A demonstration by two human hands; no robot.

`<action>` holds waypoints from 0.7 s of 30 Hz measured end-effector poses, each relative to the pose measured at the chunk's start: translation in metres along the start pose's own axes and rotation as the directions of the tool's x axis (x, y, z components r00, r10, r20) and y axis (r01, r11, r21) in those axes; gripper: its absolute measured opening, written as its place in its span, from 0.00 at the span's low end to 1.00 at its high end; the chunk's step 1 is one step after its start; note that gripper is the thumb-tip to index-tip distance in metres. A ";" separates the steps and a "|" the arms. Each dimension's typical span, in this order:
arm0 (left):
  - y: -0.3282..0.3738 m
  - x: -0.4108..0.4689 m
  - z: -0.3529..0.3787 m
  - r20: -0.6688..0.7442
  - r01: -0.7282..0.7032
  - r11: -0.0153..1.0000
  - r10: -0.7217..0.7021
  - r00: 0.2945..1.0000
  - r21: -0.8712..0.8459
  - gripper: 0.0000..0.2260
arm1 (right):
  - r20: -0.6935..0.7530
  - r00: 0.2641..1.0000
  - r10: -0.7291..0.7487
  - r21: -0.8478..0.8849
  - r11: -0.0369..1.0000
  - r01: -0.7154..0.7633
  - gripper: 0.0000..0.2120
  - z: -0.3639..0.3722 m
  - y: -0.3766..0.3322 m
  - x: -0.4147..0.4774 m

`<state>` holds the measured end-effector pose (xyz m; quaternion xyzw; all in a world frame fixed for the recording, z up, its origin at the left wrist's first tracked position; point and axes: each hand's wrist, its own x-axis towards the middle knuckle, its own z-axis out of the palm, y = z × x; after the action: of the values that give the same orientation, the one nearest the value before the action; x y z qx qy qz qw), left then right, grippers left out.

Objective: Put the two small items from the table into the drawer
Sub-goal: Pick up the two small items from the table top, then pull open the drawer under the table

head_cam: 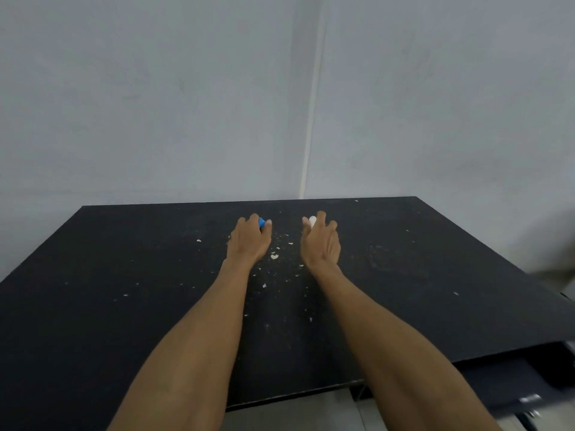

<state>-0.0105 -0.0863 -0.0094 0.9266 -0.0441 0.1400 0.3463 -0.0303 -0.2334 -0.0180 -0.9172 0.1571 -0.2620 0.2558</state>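
A black table [124, 275] stands against a pale wall. White crumbs [274, 256] lie scattered on it, thickest between the two grips and nearer than them. Both small items sit at the grips, toward the far edge.

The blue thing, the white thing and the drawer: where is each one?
blue item [261, 222]: head view, on the part peeking past the left hand's fingers.
white item [312, 221]: head view, on its exposed top.
drawer [510, 382]: head view, on its dark inside, lower right.
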 end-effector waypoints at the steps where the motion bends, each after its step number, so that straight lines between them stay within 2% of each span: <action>1: 0.007 -0.001 0.007 -0.002 -0.025 0.999 0.025 1.000 -0.024 0.16 | -0.017 1.000 -0.006 -0.016 1.000 0.006 0.22 -0.005 0.007 0.000; 5: 0.042 -0.009 0.038 -0.013 -0.094 0.988 0.094 0.996 -0.119 0.20 | -0.099 0.995 -0.032 -0.142 0.990 0.018 0.24 -0.033 0.041 0.001; 11: 0.104 -0.037 0.085 0.047 -0.218 0.969 0.225 0.973 -0.115 0.19 | -0.184 0.983 0.017 -0.266 0.962 -0.067 0.23 -0.092 0.112 -0.003; 17: 0.158 -0.077 0.125 0.119 -0.299 0.947 0.312 0.943 -0.115 0.19 | -0.243 0.968 0.065 -0.316 0.938 -0.142 0.21 -0.147 0.181 -0.020; 21: 0.191 -0.104 0.143 0.147 -0.333 0.932 0.352 0.924 -0.140 0.20 | -0.232 0.968 0.097 -0.398 0.898 -0.186 0.21 -0.185 0.224 -0.038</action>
<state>-0.1117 -0.3261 -0.0228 0.8921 -0.2428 0.1162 0.3629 -0.1995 -0.4731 -0.0210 -0.9044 0.3015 -0.2967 0.0553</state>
